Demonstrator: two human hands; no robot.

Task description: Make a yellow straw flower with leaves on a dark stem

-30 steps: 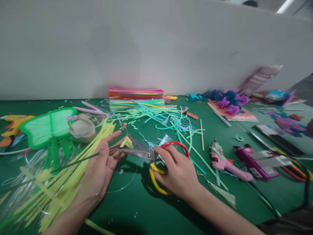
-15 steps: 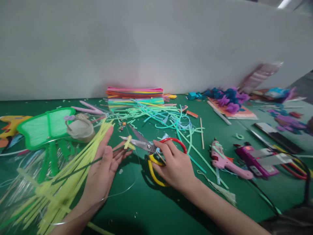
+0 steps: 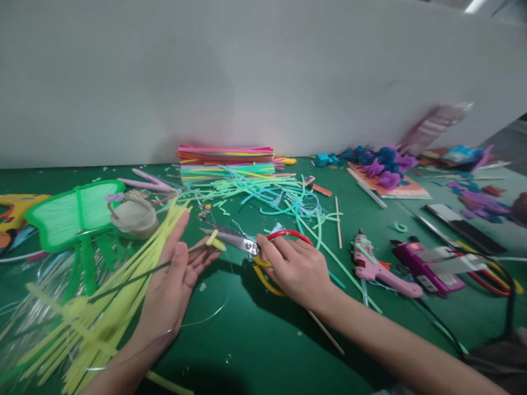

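Note:
In my right hand (image 3: 298, 269) are scissors (image 3: 236, 240) with red and yellow handles, their blades nearly together and pointing left. The blade tips overlap a small crossed piece of yellow pipe cleaner (image 3: 215, 240) at my left fingertips. My left hand (image 3: 173, 282), palm up, has its thumb over a thin dark green stem (image 3: 127, 282) that crosses the palm. Yellow pipe cleaners (image 3: 135, 274) lie in a bundle beside that hand. A thin wooden stick (image 3: 327, 333) extends from beneath my right hand; whether I grip it is hidden. Clear line (image 3: 208, 317) curves below my left hand.
A green fan-shaped piece (image 3: 61, 211) and yellow glue gun (image 3: 22, 211) lie left. Pipe cleaner bundles (image 3: 226, 156) and loose green strands (image 3: 255, 189) lie behind. Right are a pink glue gun (image 3: 382, 277), a purple tool (image 3: 430, 269) and a corded cable (image 3: 442, 323).
The scissors' blades have come closer together, and my right hand has closed around the handles. The wooden stick now shows below my right hand. My left hand has barely moved.

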